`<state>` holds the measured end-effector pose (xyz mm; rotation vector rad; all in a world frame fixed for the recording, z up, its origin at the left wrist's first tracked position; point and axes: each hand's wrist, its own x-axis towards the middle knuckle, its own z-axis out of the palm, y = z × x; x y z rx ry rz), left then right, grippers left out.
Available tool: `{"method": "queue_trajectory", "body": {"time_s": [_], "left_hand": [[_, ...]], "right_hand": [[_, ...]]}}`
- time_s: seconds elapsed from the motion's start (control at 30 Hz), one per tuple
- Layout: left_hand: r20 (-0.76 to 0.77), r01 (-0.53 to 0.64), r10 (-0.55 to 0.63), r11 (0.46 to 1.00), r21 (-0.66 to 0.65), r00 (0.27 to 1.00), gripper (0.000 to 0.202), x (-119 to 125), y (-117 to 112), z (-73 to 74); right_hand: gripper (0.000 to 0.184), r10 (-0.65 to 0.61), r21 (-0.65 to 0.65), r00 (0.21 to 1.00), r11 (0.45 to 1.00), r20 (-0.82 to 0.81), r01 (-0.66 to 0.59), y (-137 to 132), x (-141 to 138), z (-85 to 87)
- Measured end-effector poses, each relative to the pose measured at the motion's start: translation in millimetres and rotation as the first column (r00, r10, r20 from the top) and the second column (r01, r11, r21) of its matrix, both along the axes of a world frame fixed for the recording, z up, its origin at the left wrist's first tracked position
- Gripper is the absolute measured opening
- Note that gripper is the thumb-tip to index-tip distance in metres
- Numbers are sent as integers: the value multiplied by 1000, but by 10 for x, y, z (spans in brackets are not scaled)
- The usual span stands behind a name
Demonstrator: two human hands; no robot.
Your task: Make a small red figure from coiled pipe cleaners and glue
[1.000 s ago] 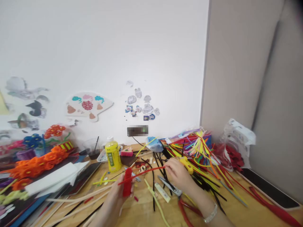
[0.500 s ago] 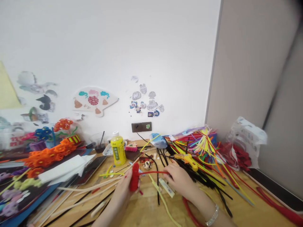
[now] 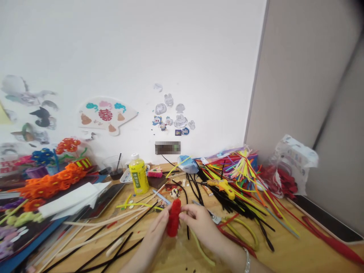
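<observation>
In the middle of the head view, a fuzzy red pipe-cleaner coil (image 3: 174, 220) stands almost upright above the table. My left hand (image 3: 157, 227) grips its left side, fingers closed round it. From the right, my right hand (image 3: 198, 224) presses thumb and fingertips together against the coil's upper edge. Any loose strand in those fingers is hidden. Just beyond the coil lies a small white-and-dark ball-like piece (image 3: 174, 193). Scissors (image 3: 218, 219) with yellow-green handles rest partly behind my right hand and forearm.
A yellow bottle (image 3: 138, 175) stands behind my left hand. A yellow glue gun (image 3: 224, 187) lies right, on black pipe cleaners (image 3: 235, 208), before a colourful pipe-cleaner bundle (image 3: 244, 167). Orange pipe-cleaner flowers (image 3: 57, 181) and white paper (image 3: 75, 199) are left. Cream strips (image 3: 108, 223) cross the table.
My right hand has moved left to the coil; the red strand stretched between my hands no longer shows. The coil has shifted right and stands straighter. The scissors have come into view.
</observation>
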<state>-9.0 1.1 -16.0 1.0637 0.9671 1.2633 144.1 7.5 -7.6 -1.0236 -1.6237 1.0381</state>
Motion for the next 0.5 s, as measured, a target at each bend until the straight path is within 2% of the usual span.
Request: {"method": "queue_trajectory", "body": {"time_s": [0.1,0.23,0.43,0.5], "left_hand": [[-24,63,-63,998,-8,998,52,-20,-5,72],[-122,17,-15,1000,16,992,50,-17,7,172],[-44,-41,45,995,94,998,40,32,28,135],[-39,-100,106,987,125,994,41,53,26,113]], "right_hand": [[23,40,-9,997,999,-72,-41,-1,32,24],[24,77,-33,995,996,-63,-79,-39,48,61],[34,108,-54,992,992,-63,-111,-85,26,78],[34,126,-81,989,988,-78,-132,-93,6,78]]}}
